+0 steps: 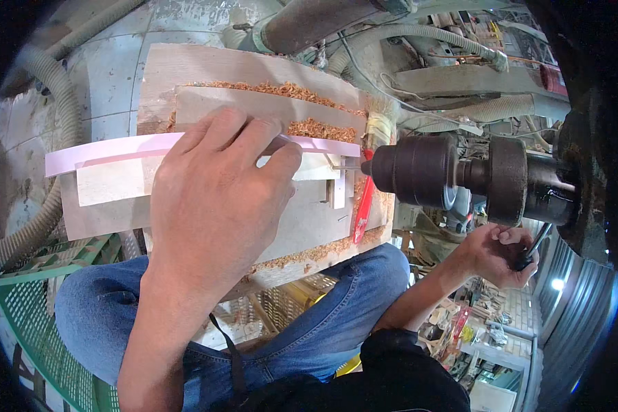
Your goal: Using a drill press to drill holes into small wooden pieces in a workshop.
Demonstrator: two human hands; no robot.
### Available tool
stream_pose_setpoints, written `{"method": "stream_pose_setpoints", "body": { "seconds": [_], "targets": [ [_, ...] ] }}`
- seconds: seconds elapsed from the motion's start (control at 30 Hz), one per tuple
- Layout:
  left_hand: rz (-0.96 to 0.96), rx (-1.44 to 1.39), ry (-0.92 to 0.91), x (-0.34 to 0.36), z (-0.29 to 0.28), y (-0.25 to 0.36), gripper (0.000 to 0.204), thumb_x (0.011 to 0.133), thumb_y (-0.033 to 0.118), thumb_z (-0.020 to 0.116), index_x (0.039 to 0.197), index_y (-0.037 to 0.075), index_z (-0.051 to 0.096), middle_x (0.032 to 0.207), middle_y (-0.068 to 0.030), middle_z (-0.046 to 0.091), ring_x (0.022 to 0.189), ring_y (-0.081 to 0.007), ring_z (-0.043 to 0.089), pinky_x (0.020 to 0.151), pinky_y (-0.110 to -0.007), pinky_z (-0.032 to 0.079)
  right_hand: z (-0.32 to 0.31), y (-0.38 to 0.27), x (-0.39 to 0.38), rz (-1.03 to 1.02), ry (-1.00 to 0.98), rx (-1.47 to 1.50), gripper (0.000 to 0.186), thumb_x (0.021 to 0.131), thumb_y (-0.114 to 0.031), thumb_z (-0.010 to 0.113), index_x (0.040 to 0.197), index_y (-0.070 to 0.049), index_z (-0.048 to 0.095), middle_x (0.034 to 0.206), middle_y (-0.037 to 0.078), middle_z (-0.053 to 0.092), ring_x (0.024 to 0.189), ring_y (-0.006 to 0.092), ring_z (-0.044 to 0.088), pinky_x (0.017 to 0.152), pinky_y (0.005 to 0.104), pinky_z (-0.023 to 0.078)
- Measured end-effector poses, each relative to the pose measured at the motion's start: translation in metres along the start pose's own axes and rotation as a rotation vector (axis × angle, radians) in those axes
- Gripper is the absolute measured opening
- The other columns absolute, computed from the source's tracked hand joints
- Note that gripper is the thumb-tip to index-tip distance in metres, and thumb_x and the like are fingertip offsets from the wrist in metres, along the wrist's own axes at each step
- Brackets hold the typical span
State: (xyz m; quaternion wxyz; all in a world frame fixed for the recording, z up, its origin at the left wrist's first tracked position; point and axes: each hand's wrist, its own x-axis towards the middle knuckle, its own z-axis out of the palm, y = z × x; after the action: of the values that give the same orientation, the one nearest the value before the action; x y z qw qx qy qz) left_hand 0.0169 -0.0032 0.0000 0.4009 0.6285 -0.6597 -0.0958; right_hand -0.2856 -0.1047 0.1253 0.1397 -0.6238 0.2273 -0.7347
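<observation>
My left hand [220, 185] lies over a long, slightly curved pale pink strip [110, 150], its fingers bent over the strip and the thumb toward the drill. A light wooden block [113, 182] runs along the strip's near side, partly hidden under the hand. To the right, a dark drill chuck [412, 170] points at the work, and its thin bit [350, 167] meets the area at the strip's end; whether it touches is hard to tell. My right hand [502, 255] is closed around a dark lever handle [539, 244] below the machine's spindle.
The wooden work board [159, 75] carries heaps of wood shavings [323, 130]. A red strip [364, 213] sits at its right edge. Ribbed hoses [62, 103] curve at the left and back. A green plastic crate [41, 309] stands at lower left, beside my knees in jeans.
</observation>
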Motion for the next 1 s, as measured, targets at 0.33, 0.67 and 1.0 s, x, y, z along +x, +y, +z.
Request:
{"method": "stream_pose_setpoints", "body": {
  "seconds": [0.33, 0.67, 1.0],
  "targets": [
    [-0.007, -0.004, -0.017, 0.0, -0.001, 0.0, 0.032, 0.065, 0.013, 0.075, 0.095, 0.008, 0.067, 0.104, -0.0026, 0.061, 0.098, -0.0231, 0.057, 0.082, -0.037, 0.046, -0.022, 0.0, 0.013, -0.056, -0.122, -0.095, 0.034, 0.089, -0.04, 0.043, 0.078, -0.009, 0.05, 0.057, 0.004, 0.037, 0.048, 0.0154, 0.036, 0.058, 0.0355, 0.04],
    [-0.003, -0.013, -0.025, 0.0, -0.001, 0.0, 0.032, 0.066, 0.013, 0.075, 0.096, 0.008, 0.067, 0.104, -0.0028, 0.061, 0.099, -0.0235, 0.057, 0.082, -0.038, 0.046, -0.02, -0.02, 0.022, -0.002, -0.357, -0.066, 0.042, 0.095, -0.044, 0.033, 0.083, -0.006, 0.047, 0.053, 0.004, 0.037, 0.051, 0.0176, 0.037, 0.068, 0.0416, 0.036],
    [-0.022, 0.02, -0.026, -0.001, -0.002, 0.0, 0.032, 0.065, 0.013, 0.076, 0.095, 0.009, 0.067, 0.105, -0.0027, 0.062, 0.101, -0.0237, 0.057, 0.085, -0.038, 0.047, -0.022, 0.0, 0.006, 0.019, -0.243, -0.06, 0.046, 0.091, -0.04, 0.036, 0.089, 0.001, 0.058, 0.052, 0.006, 0.04, 0.051, 0.0186, 0.038, 0.069, 0.038, 0.037]
  ]
}}
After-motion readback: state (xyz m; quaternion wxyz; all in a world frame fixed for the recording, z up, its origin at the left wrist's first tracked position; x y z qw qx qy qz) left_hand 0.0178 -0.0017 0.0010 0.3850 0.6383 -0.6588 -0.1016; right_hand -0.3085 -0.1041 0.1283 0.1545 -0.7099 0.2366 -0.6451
